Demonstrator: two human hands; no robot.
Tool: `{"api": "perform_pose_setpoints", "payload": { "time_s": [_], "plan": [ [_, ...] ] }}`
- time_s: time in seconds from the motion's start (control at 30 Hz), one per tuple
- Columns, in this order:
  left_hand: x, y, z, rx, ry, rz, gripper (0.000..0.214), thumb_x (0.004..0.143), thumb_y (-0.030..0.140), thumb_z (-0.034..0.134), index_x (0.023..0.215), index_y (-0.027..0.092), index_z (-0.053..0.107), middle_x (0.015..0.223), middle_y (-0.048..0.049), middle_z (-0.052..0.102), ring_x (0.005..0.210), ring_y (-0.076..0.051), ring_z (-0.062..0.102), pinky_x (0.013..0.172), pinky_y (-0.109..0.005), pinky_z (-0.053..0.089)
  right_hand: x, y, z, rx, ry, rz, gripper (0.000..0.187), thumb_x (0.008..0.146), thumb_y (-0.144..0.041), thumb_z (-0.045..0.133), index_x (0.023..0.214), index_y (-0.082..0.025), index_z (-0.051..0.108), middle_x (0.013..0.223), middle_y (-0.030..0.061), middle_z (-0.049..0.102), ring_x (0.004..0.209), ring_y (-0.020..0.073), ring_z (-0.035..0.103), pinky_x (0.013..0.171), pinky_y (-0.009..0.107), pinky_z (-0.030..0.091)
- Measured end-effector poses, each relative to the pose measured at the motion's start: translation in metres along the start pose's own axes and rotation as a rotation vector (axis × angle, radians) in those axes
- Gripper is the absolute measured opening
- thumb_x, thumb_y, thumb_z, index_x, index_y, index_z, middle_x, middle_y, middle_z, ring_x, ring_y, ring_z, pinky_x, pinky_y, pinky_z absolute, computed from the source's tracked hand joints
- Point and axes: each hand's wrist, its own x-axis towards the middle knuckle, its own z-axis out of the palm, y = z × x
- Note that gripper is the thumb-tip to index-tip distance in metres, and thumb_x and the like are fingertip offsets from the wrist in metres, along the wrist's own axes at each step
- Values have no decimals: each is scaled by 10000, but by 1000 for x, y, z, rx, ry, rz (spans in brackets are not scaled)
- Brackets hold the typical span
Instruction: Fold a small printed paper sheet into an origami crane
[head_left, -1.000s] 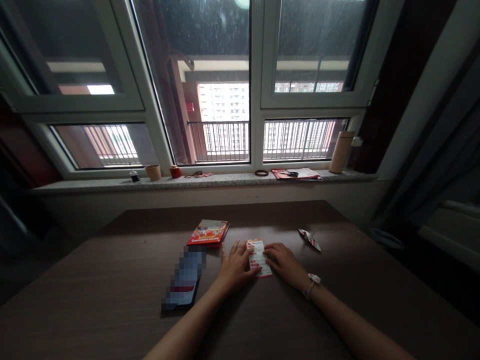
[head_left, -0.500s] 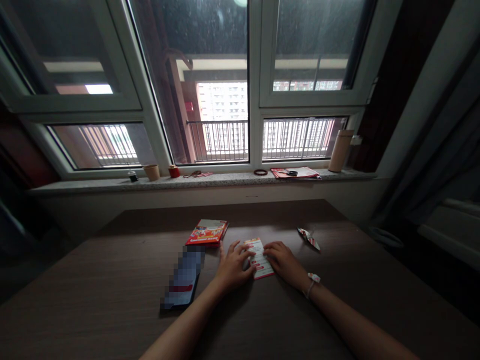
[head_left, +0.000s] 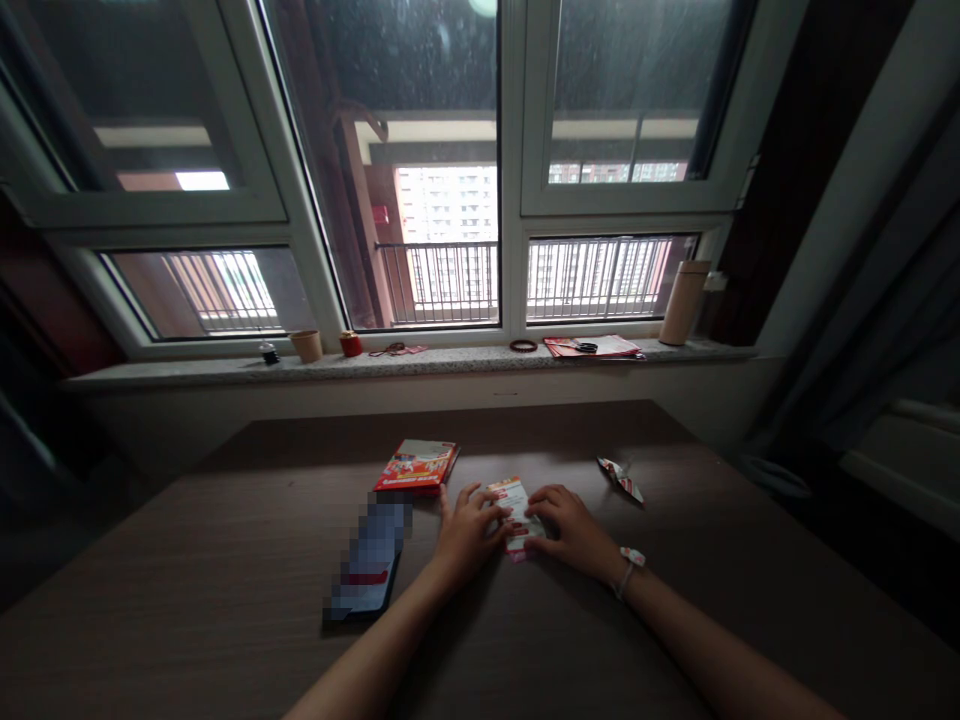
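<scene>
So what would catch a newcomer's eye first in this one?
On the table, the left hand and right hand pinch a printed slip between them. A red booklet lies just beyond the left hand, a dark phone to its left, and a small folded paper to the right.

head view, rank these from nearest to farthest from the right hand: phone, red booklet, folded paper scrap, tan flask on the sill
1. folded paper scrap, just beyond the right hand, to its right
2. red booklet, left, beyond the card and left hand
3. phone, farther left
4. tan flask, back on the windowsill
</scene>
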Motion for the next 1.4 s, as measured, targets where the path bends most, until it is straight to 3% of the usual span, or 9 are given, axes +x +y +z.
{"api": "perform_pose_setpoints", "payload": {
  "time_s": [0.33,0.43,0.57,0.67,0.73,0.87,1.03,1.27,1.4],
  "plan": [
    [-1,1,-2,-3,89,16,145,854,378,602,932,338,718,1238,-16,618,1292,-282,412,1121,-663,1,1,-3,4,-23,8,-59,424,730,-443,732,1080,-220,646,1103,81,625,1105,249,517,994,403,378],
    [0,0,-2,-10,107,-4,202,885,368,550,1032,339,685,1276,-22,588,1284,-274,422,1132,-641,30,2,-3,5,-27,25,-36,328,810,-423,655,1065,-218,651,1100,87,639,1115,245,527,1020,426,363],
    [3,-1,0,-50,166,-64,357,943,330,417,1279,277,525,1317,-80,539,1268,-248,438,1148,-590,99,2,-2,6,-11,70,12,250,921,-356,495,1058,-218,652,1085,82,656,1113,219,548,1075,452,316],
    [4,-2,3,-54,213,-98,347,930,319,418,1251,222,507,1271,-100,559,1246,-244,454,1149,-561,147,3,0,7,-8,108,31,241,940,-288,443,1012,-207,659,1079,82,656,1080,208,565,1093,459,298],
    [4,-2,3,-46,225,-101,301,907,324,453,1178,218,530,1215,-93,584,1223,-245,472,1148,-550,161,3,1,7,0,127,53,220,929,-277,456,962,-197,659,1042,84,656,1035,209,574,1040,429,363],
    [2,-1,2,-27,165,-71,253,848,366,552,1060,229,565,1197,-83,585,1231,-269,464,1137,-584,151,3,-2,7,36,139,131,197,913,-290,476,904,-195,648,925,72,653,917,205,588,857,339,458],
    [1,1,1,3,134,-49,324,773,369,652,1055,230,572,1195,-79,575,1243,-281,452,1133,-604,129,3,-3,4,179,165,225,200,906,-308,454,939,-207,623,919,54,691,855,199,636,786,313,476],
    [0,4,-3,-51,85,31,373,844,358,584,1215,316,574,1255,-55,576,1260,-278,433,1139,-612,127,5,5,4,342,229,332,177,839,-332,498,925,-207,589,865,45,707,789,205,676,710,316,518],
    [-1,6,-3,-24,14,37,250,867,415,557,1092,384,662,1243,-3,604,1284,-291,408,1120,-665,55,6,10,7,351,288,360,154,806,-318,502,913,-215,543,870,43,688,796,210,675,699,319,521]
  ]
}}
